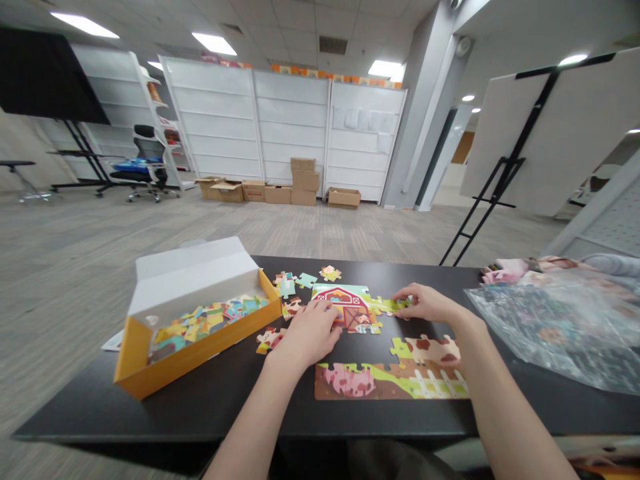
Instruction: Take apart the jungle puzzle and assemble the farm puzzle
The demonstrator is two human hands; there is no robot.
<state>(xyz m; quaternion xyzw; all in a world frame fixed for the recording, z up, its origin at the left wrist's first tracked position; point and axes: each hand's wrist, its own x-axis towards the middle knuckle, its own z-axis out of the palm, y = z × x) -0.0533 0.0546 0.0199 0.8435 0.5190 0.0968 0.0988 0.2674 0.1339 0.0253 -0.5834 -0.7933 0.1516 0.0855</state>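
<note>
My left hand point(311, 331) rests with its fingers lying over the left side of a joined jigsaw section with a red barn point(350, 293). To its right, my right hand point(433, 305) pinches a green puzzle piece point(403, 305) at the end of a short green strip point(383, 305) beside the barn. Nearer to me lies another joined section with a pink pig point(349, 380), a white fence and a brown-spotted cow point(433, 350). Loose pieces, one with a pig face point(270, 339), lie left of my left hand.
An open yellow box point(210, 353) holding many puzzle pieces stands on the black table point(235, 407) at left. Several loose pieces point(306, 280) lie at the back. Clear plastic wrapping point(555, 327) covers the right side. Cardboard boxes point(304, 180) stand by far shelves.
</note>
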